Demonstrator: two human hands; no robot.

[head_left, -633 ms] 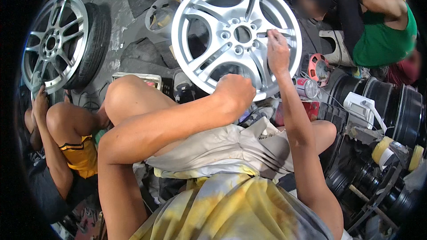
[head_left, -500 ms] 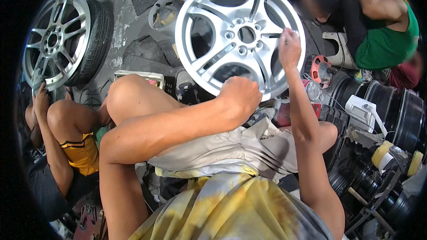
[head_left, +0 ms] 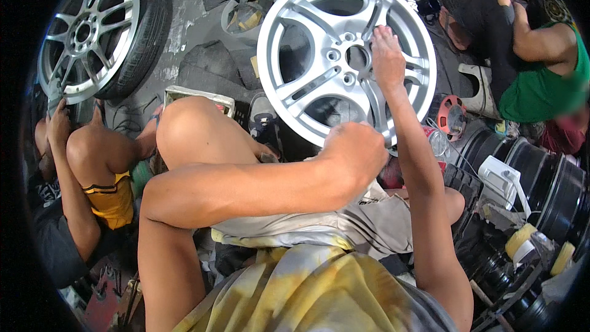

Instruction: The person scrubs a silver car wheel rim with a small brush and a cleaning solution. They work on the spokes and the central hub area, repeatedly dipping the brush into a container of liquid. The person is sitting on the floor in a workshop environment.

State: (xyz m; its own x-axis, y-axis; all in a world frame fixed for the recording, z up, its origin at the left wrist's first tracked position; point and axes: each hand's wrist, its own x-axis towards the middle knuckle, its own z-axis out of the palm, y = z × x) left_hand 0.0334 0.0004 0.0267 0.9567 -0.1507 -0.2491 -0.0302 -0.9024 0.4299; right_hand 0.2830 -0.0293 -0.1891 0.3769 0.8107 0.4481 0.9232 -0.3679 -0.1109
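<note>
A silver alloy wheel rim [head_left: 296, 95] stands tilted in front of me, its spoked face toward me. My left hand [head_left: 355, 150] is closed in a fist at its near edge, thumb side up. The fingers are mostly hidden, but they appear wrapped round the lip. On the spoked face, just right of the centre hole, lies my right hand [head_left: 388, 58], its fingers stretched out together. Whether anything thin is under that palm is hidden.
At left another person's hand [head_left: 58, 117] touches a second alloy rim [head_left: 82, 34] beside a tire [head_left: 144, 40]. Behind my rim is a clear bucket [head_left: 247, 9]. At right are a person in a green top [head_left: 534, 92], a red reel [head_left: 452, 118] and stacked dark rims [head_left: 528, 172].
My right hand has moved left across the rim's face, from near the outer edge toward the hub. My left hand remains at the near edge. The whole view has shifted slightly.
</note>
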